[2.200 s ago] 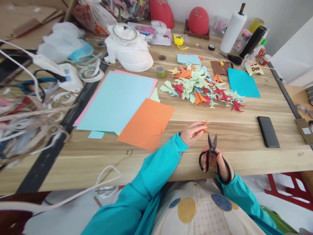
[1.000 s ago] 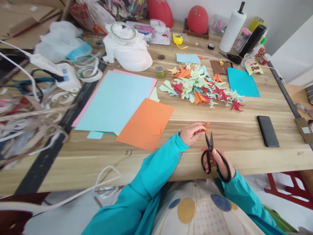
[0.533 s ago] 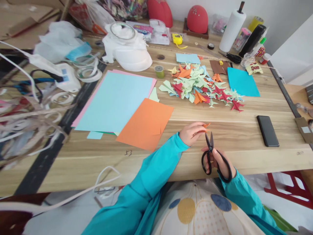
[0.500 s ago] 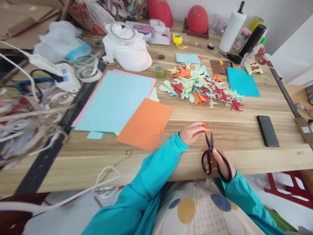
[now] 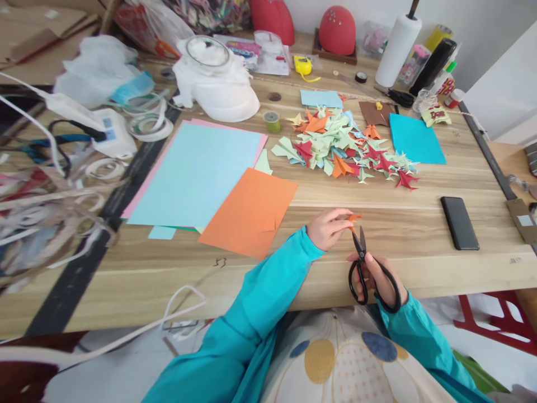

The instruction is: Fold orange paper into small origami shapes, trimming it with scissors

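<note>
Between the fingertips of my left hand (image 5: 329,228) is a small folded piece of orange paper (image 5: 356,217). My right hand (image 5: 381,275) grips black-handled scissors (image 5: 361,254), thumb near the pivot. Their blades are parted and point up, with the tips just below the orange paper; whether they touch it I cannot tell. Beyond my hands lies a heap of folded paper shapes (image 5: 335,137) in pale green, orange, red and blue. To the left, an orange sheet (image 5: 250,210) overlaps a large light blue sheet (image 5: 197,173).
A black phone (image 5: 459,223) lies at the right. Behind the heap are a turquoise paper square (image 5: 417,139), a yellow tape measure (image 5: 302,65) and a red pincushion dome (image 5: 337,31). White cables and a power strip (image 5: 111,133) crowd the left side.
The orange paper has turned slightly in my left fingers. The scissors have shifted a little to the right and down, with blades still apart.
</note>
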Demonstrator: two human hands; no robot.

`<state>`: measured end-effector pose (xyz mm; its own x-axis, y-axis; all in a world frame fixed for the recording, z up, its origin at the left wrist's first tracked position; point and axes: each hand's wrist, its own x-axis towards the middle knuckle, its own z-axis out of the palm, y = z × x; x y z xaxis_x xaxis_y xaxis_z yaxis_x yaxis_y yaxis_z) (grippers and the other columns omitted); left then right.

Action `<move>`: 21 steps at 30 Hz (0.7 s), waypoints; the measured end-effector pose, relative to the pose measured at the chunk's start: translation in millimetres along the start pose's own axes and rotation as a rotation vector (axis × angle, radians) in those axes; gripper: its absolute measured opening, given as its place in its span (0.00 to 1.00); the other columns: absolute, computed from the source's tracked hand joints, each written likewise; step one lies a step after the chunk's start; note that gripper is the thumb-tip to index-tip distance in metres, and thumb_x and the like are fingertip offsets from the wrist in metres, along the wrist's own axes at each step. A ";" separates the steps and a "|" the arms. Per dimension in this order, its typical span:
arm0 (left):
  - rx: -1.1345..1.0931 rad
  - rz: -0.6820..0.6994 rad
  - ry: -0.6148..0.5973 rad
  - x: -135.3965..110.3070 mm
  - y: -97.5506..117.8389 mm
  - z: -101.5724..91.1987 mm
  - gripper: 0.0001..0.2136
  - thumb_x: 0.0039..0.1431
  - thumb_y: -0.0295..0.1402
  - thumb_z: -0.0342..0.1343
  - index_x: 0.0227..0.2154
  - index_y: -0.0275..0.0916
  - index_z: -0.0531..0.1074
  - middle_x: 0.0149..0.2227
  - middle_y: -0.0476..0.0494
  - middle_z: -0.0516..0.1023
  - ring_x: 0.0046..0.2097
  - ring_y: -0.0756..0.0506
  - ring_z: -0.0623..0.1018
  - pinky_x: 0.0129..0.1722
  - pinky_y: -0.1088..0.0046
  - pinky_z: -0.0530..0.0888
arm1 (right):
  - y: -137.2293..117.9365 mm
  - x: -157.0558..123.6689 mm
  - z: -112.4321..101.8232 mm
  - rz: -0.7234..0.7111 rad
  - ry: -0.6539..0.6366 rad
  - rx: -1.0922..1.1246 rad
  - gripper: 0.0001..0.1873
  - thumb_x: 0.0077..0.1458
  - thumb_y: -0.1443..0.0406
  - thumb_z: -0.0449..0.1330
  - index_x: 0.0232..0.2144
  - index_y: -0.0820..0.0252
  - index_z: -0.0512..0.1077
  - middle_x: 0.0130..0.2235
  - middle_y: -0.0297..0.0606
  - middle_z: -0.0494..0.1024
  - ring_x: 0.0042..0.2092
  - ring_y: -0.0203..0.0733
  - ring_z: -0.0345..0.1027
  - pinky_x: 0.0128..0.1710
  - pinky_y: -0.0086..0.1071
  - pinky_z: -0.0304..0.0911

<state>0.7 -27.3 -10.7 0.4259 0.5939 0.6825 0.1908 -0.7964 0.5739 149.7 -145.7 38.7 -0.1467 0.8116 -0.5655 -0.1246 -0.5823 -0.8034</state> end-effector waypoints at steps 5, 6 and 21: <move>0.031 0.025 -0.014 0.7 0.7 -1.3 0.09 0.57 0.27 0.48 0.32 0.37 0.74 0.42 0.38 0.74 0.35 0.50 0.73 0.36 0.71 0.73 | -0.4 -1.1 0.9 -0.056 0.014 -0.072 0.28 0.52 0.47 0.50 0.41 0.67 0.65 0.19 0.30 0.66 0.15 0.31 0.59 0.12 0.25 0.57; 0.034 0.031 -0.012 1.1 1.0 -1.6 0.09 0.57 0.27 0.48 0.32 0.37 0.74 0.42 0.38 0.74 0.35 0.50 0.72 0.36 0.71 0.73 | -0.4 -1.6 1.3 -0.069 0.020 -0.087 0.28 0.52 0.47 0.50 0.41 0.67 0.66 0.18 0.30 0.65 0.15 0.30 0.59 0.12 0.24 0.56; 0.047 0.048 -0.002 4.3 4.1 -4.1 0.10 0.57 0.26 0.47 0.32 0.38 0.74 0.42 0.40 0.74 0.33 0.50 0.70 0.35 0.70 0.71 | -3.5 -3.8 4.1 -0.083 0.078 -0.149 0.27 0.52 0.46 0.49 0.35 0.66 0.69 0.15 0.28 0.62 0.13 0.28 0.54 0.11 0.22 0.49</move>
<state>-0.3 -27.5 -3.5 0.4377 0.5545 0.7078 0.2113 -0.8286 0.5184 146.6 -147.0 44.5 -0.0650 0.8609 -0.5045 0.0150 -0.5047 -0.8632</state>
